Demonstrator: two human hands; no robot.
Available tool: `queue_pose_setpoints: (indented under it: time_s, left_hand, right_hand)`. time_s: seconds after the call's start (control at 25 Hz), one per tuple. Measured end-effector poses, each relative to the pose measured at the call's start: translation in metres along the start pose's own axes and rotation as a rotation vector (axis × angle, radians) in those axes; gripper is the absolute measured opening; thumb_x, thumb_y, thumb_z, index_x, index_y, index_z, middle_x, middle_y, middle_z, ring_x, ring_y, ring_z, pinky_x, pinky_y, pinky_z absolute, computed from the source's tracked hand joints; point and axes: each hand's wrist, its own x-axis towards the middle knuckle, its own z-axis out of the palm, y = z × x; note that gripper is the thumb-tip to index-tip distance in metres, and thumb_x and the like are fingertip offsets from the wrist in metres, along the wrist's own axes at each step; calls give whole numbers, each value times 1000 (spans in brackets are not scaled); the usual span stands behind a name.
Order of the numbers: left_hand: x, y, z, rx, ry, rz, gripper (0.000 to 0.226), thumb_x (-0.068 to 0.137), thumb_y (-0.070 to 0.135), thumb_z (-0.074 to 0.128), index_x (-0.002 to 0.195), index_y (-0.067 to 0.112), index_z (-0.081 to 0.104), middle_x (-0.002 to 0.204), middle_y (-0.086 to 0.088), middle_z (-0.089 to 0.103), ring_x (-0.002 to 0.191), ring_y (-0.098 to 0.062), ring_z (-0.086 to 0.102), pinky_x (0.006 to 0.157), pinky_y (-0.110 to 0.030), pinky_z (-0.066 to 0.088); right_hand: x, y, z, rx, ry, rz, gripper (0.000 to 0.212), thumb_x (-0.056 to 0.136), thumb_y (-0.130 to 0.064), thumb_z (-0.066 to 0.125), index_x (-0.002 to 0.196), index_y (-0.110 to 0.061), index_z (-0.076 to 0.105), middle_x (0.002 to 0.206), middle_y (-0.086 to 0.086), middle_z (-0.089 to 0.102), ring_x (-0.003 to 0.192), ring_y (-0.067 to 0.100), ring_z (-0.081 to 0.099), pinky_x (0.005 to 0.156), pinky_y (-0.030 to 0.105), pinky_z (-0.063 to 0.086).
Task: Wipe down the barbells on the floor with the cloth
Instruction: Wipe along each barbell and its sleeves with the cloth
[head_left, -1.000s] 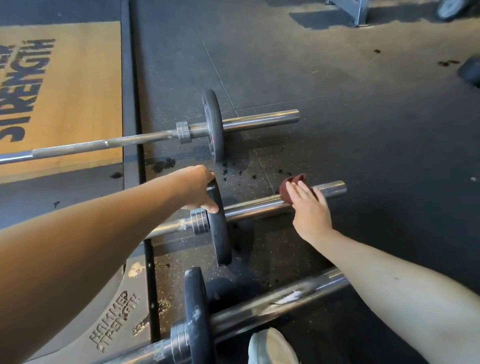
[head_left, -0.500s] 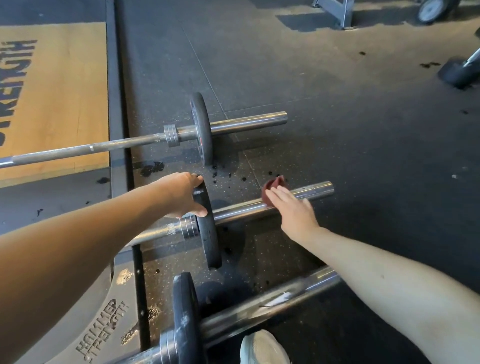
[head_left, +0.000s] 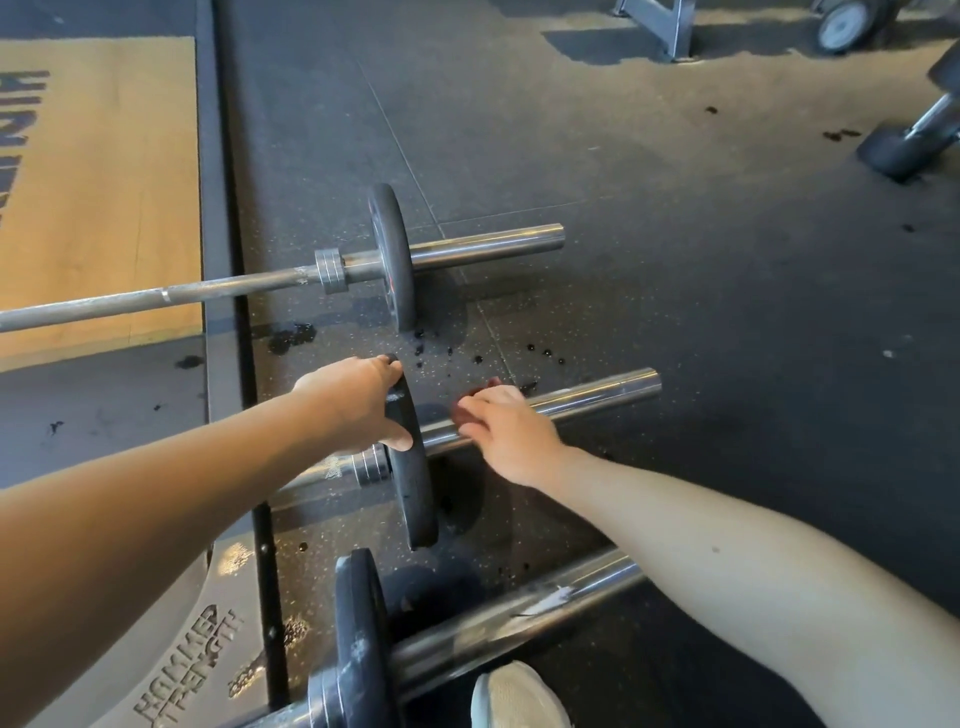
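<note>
Three barbells lie on the dark rubber floor. The middle barbell (head_left: 597, 394) has a black plate (head_left: 415, 488); my left hand (head_left: 358, 402) grips the top rim of that plate. My right hand (head_left: 506, 431) holds a dark red cloth (head_left: 470, 402) round the chrome sleeve of this bar, close to the plate, and covers most of the cloth. The far barbell (head_left: 483, 247) lies beyond with its own small plate. The near barbell (head_left: 519, 618) lies closest to me, with a black plate at its left.
A wooden lifting platform (head_left: 98, 192) with a dark rubber border lies at the left. Dark wet spots (head_left: 291, 335) dot the floor between the bars. A dumbbell (head_left: 906, 140) lies far right, a wheeled frame (head_left: 665, 26) at the back. My shoe (head_left: 514, 699) shows at the bottom.
My right hand has slid the cloth left along the middle bar's sleeve, from near its end toward the plate. My left hand has stayed on the plate's rim.
</note>
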Motion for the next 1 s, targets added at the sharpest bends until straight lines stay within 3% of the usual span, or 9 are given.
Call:
queue_pose_setpoints:
  time_s: [0.2,0.32,0.4,0.48,0.56,0.68,0.8,0.88,1.0]
  left_hand:
    - [-4,1,4,11,-10,5,102,85,54,74,162,23,16,169,6,15,147,-26,37,113,-45,42]
    - [-4,0,6,28,-22,8,103,85,54,74,163,21,14,170,5,13,146,-27,38,112,-46,43]
    - [-5,0,6,37,-18,8,103,86,54,73,163,20,13,170,4,12,146,-27,38,112,-45,44]
    - [-7,2,7,47,-16,-6,102,87,53,73,163,21,13,170,5,13,146,-27,38,111,-44,45]
    - [-9,3,8,54,-10,-7,101,87,53,72,163,22,12,170,5,12,147,-26,38,110,-44,45]
    - [-13,5,10,31,-3,-2,101,88,53,72,163,23,11,170,7,8,147,-25,37,110,-45,46]
    - [-15,8,14,41,5,2,102,88,52,72,163,21,11,170,6,9,147,-23,37,107,-44,48]
    - [-14,7,14,53,9,2,103,88,52,72,163,19,10,170,4,9,147,-24,37,107,-44,48]
    - [-14,4,12,37,1,-11,102,88,51,73,163,19,11,170,4,10,147,-24,36,109,-44,46]
  right_hand:
    - [-30,99,-68,-178,139,407,33,103,-15,54,134,-27,61,141,-4,57,127,21,56,96,41,51]
    - [-29,91,-73,-193,212,561,28,96,-11,61,111,-33,68,122,-5,65,106,18,61,78,34,53]
    - [-17,46,-44,-102,211,409,28,95,-9,62,107,-32,69,115,-10,64,104,14,60,78,32,55]
    - [-16,6,-11,-3,154,163,30,95,-6,64,118,-24,71,119,-6,66,113,14,61,94,34,55]
    - [-19,10,-9,23,130,25,34,98,-7,61,128,-20,68,129,-1,65,122,18,60,104,38,53]
    - [-25,67,-48,-71,137,299,37,105,-13,50,136,-27,63,142,-4,59,128,20,56,103,41,51]
    - [-31,96,-66,-173,196,555,22,104,-20,54,118,-31,67,124,-3,66,109,20,63,82,37,54]
    - [-23,60,-45,-188,279,492,14,100,-18,60,104,-30,66,107,-5,66,99,17,66,74,31,56]
    - [-17,-6,10,24,274,217,26,101,-21,59,125,-25,67,128,-7,65,120,11,61,99,32,52]
